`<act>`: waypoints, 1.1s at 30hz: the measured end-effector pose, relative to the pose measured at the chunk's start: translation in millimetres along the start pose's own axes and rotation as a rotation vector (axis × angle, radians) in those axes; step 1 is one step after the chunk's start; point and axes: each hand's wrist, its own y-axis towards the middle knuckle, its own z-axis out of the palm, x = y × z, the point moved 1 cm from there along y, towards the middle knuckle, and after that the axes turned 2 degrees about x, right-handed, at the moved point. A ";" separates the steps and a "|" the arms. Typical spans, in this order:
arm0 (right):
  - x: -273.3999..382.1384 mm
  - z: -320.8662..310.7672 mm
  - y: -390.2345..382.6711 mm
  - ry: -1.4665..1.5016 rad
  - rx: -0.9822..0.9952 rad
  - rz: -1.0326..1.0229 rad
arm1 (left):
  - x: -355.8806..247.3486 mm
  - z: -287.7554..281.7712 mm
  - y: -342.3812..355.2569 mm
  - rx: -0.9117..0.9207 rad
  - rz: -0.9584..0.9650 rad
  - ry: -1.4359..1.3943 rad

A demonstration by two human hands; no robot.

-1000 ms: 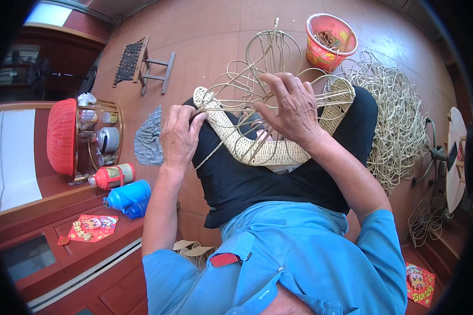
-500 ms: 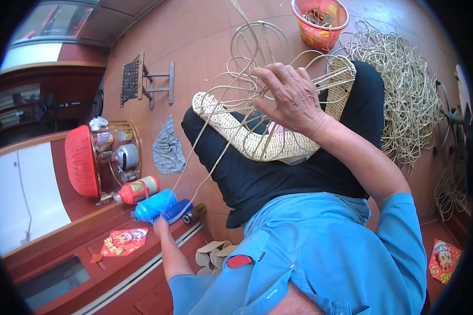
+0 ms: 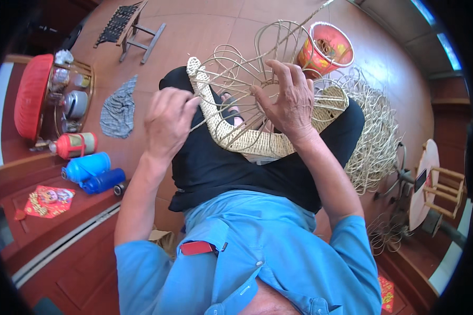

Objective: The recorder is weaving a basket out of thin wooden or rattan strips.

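Woven band (image 3: 236,139): across the thighs, bent into a U, its mouth facing away from the body.
Loose cords (image 3: 269,81): fanned inside the U, between its two limbs.
Left hand (image 3: 168,124): just beside the left limb, the band to its right; fingers curled, blurred (even standing here, I can't tell whether that grip pinches a cord).
Right hand (image 3: 291,102): over the cords, nearer their middle; thumb and forefinger apart, the rest of the grip hidden from me.

The black-trousered lap (image 3: 215,173) bears the woven band (image 3: 263,145); on the reddish floor (image 3: 205,26), a cord heap (image 3: 376,134) sprawls frame right, a stool (image 3: 122,25) stands upper left.
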 end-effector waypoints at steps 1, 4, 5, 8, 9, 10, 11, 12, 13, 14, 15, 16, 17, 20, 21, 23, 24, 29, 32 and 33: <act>3.7 0.3 -0.8 -0.007 0.015 0.016 | 1.7 7.8 3.1 -0.012 -0.017 -0.005; 5.8 0.1 -2.2 -0.012 0.047 0.061 | 8.1 20.7 1.1 0.036 0.061 0.084; 5.3 1.4 -0.5 -0.015 0.019 0.028 | 13.4 15.6 -4.0 0.006 0.030 0.100; -5.9 -1.4 -1.7 -0.010 -0.032 0.065 | 48.2 -8.2 -33.4 0.019 -0.098 0.195; -11.6 -3.8 -2.6 -0.016 -0.032 0.043 | 76.4 -14.3 -53.4 0.024 -0.157 0.192; -15.0 -5.9 -4.4 -0.014 -0.034 0.026 | 106.8 -24.8 -79.3 0.083 -0.262 0.263; -14.7 -9.5 -5.0 -0.014 -0.045 0.032 | 137.2 -37.5 -108.1 0.138 -0.361 0.341; -16.5 -10.4 -5.3 -0.006 -0.068 0.091 | 167.9 -51.4 -141.8 0.210 -0.573 0.377; -14.4 -7.1 -2.8 0.008 -0.048 0.055 | 203.6 -73.0 -189.0 0.172 -0.629 0.515; -12.7 -2.0 -1.7 0.017 -0.028 0.011 | 237.8 -101.9 -232.8 0.426 -0.961 0.739; -7.1 -0.3 4.7 0.066 -0.048 -0.002 | 282.4 -151.8 -287.7 0.635 -0.997 0.887; -12.9 1.2 -0.6 0.023 -0.047 0.029 | 270.5 -132.2 -281.8 0.702 -1.249 0.866; -12.0 0.0 -0.6 0.032 -0.042 0.025 | 274.0 -145.4 -286.1 0.696 -1.238 0.876; -18.1 2.6 -11.1 0.004 -0.029 0.007 | 241.8 -117.7 -242.2 0.798 -0.971 0.838; -14.2 2.7 -9.1 0.016 -0.036 0.009 | 221.8 -110.4 -208.9 0.618 -0.746 0.634; -15.4 -1.2 -11.1 0.011 -0.029 0.022 | 87.9 -62.7 -97.3 0.253 -0.411 0.118; -11.4 -3.4 -8.6 0.013 -0.022 -0.006 | 45.3 -47.0 -72.3 0.190 -0.294 0.028; -2.2 -4.1 -2.6 0.034 -0.003 0.021 | -56.6 19.9 -30.0 0.106 -0.189 -0.237; -2.7 -5.2 -2.3 0.019 0.002 0.021 | -50.4 33.9 -33.1 0.202 -0.317 -0.446; -4.9 -6.5 -3.8 0.013 0.009 0.024 | -50.6 32.7 -31.0 0.187 -0.279 -0.420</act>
